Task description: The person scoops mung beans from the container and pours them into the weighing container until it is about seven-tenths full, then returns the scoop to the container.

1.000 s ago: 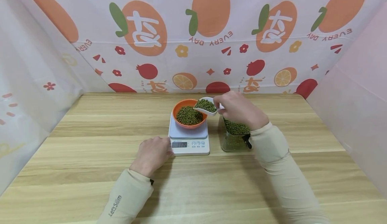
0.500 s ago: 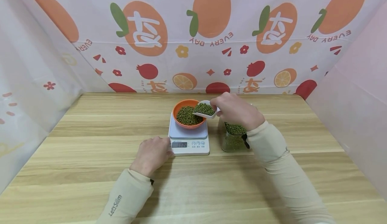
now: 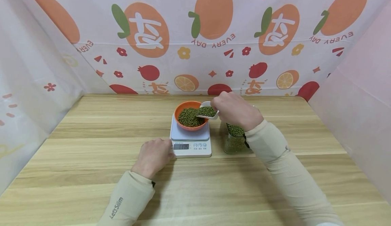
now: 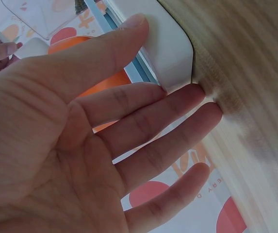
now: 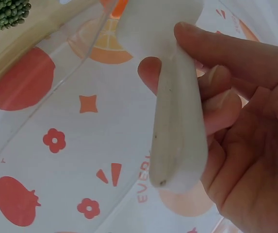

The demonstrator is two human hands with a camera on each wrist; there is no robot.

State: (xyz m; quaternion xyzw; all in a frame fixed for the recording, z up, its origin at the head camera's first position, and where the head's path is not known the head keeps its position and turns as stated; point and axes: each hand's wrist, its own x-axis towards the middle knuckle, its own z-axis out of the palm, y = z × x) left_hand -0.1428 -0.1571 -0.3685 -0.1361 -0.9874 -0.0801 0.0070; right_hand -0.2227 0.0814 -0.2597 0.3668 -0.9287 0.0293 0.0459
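Observation:
My right hand (image 3: 236,111) holds a white scoop (image 3: 205,104) heaped with green mung beans (image 3: 207,111), its lip over the right side of an orange bowl (image 3: 190,128). In the right wrist view, thumb and fingers pinch the scoop's handle (image 5: 180,131). More mung beans (image 3: 189,118) fill much of the bowl, which stands on a white kitchen scale (image 3: 200,152) with its display lit. At the scale's front left corner is my left hand (image 3: 152,156); the left wrist view shows its fingers extended and spread, with the thumb along the scale's edge.
Right of the scale, partly under my right forearm, stands a clear container (image 3: 233,146) of mung beans. The wooden table (image 3: 91,165) reaches back to a fruit-print curtain (image 3: 213,59), with pale cloth hanging at both sides.
My right hand has moved slightly left and the scoop has come lower over the bowl, its lip now at the beans there. The left hand has stayed by the scale.

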